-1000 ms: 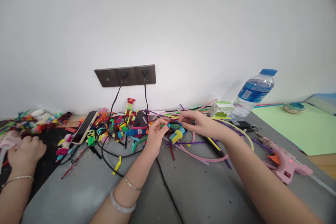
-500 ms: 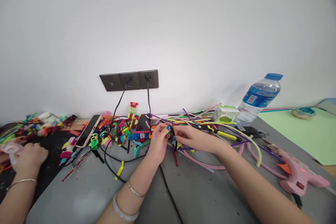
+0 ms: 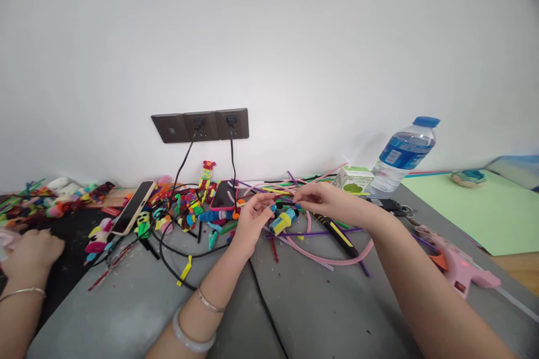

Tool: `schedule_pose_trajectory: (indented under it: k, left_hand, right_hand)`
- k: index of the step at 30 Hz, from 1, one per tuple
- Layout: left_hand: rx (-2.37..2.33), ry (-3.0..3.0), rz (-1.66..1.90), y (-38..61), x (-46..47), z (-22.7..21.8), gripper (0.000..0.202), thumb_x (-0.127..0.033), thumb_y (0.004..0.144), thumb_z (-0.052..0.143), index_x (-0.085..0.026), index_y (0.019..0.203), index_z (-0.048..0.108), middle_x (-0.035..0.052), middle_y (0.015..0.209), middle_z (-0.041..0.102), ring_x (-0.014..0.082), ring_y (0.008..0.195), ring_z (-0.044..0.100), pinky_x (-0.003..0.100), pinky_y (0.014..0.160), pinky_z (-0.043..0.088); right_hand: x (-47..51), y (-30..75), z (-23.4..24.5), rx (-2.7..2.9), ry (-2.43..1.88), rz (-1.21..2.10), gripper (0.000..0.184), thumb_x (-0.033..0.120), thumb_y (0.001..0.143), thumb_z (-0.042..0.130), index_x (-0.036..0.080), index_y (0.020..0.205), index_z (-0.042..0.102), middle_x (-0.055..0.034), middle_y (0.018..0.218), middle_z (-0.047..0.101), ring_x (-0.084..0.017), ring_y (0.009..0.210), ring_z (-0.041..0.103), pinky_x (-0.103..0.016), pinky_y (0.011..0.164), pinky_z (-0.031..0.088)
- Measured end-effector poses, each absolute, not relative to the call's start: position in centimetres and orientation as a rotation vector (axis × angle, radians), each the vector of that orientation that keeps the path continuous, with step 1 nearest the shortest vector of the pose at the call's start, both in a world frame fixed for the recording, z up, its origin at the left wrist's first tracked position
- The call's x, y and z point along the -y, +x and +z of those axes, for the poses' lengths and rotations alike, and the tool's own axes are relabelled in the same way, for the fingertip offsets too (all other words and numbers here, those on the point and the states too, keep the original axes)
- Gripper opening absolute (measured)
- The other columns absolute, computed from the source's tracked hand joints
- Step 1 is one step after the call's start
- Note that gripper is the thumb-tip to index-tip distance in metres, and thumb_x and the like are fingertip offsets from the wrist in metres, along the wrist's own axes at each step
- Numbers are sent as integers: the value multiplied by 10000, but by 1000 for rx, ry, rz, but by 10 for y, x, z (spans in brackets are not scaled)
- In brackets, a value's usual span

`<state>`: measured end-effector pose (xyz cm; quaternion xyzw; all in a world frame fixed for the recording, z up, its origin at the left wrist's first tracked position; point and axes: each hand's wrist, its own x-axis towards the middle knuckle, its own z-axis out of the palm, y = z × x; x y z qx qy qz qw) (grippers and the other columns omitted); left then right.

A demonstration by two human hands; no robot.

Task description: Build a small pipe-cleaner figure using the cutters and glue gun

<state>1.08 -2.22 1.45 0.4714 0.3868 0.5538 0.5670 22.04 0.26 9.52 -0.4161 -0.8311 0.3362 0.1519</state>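
My left hand (image 3: pixel 254 223) is closed, thumb and fingers pinching one end of a short black fuzzy strip, which looks like a pipe cleaner (image 3: pixel 285 203). The strip's other end is between the fingertips of my right hand (image 3: pixel 322 202), palm down. Just beneath the strip is a small blue and yellow fuzzy figure (image 3: pixel 283 222); whether it touches the table or the strip I cannot tell. A yellow and black utility knife (image 3: pixel 339 234) lies below my right wrist, among pink and purple pipe cleaners (image 3: pixel 332 261).
Colourful pipe-cleaner figures (image 3: pixel 143 224), a phone (image 3: pixel 133 207) and black cables (image 3: pixel 265 303) cover the left and middle. A water bottle (image 3: pixel 402 154), small box (image 3: pixel 353 179), pink glue gun (image 3: pixel 463 269) and green paper (image 3: pixel 488 219) are rightward. Another person's hand (image 3: pixel 36 252) works at far left.
My hands have moved apart, and the black strip, which hung down before, now spans between them. The blue and yellow figure shows clearly. The knife lies at a different angle; the long yellow pipe cleaner no longer shows at right.
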Motion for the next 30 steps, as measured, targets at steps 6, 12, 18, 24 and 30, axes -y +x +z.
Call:
schedule_pose_trajectory:
  k: [6, 12, 18, 24, 30]
  left_hand:
    - [-921, 1169, 1210, 10, 25, 18, 344, -452, 713, 757, -173, 909, 713, 68, 913, 699, 158, 761, 609, 265, 682, 487]
    - [-874, 1255, 1050, 14, 30, 21, 361, -424, 648, 813, -160, 880, 732, 48, 776, 689, 156, 701, 597, 264, 650, 471]
    - [-894, 1369, 1033, 13, 28, 17, 323, -445, 692, 777, -152, 809, 711, 8, 661, 600, 111, 600, 495, 228, 561, 390]
    - [-931, 1419, 1073, 5, 25, 22, 312, -436, 692, 773, -162, 829, 714, 7, 661, 560, 114, 602, 458, 227, 541, 357]
    - [-898, 1536, 1047, 4, 25, 24, 246, -398, 723, 747, -157, 762, 718, 38, 717, 602, 140, 658, 509, 252, 587, 386]
  right_hand:
    - [-2, 221, 97, 2381, -1248, 880, 250, 316, 875, 515, 190, 953, 716, -32, 829, 696, -176, 701, 574, -280, 623, 406]
    - [2, 214, 106, 2329, -1174, 830, 211, 264, 848, 527, 198, 887, 724, -53, 913, 711, -187, 779, 614, -290, 690, 453]
    - [6, 207, 111, 2358, -997, 780, 185, 259, 870, 534, 194, 860, 706, -59, 865, 688, -167, 738, 592, -290, 688, 445]
    - [9, 207, 113, 2408, -1013, 721, 202, 214, 883, 491, 193, 866, 691, -59, 866, 687, -173, 772, 592, -288, 699, 435]
    - [16, 204, 118, 2459, -1036, 671, 216, 167, 859, 485, 210, 856, 697, -47, 830, 686, -178, 771, 595, -280, 697, 430]
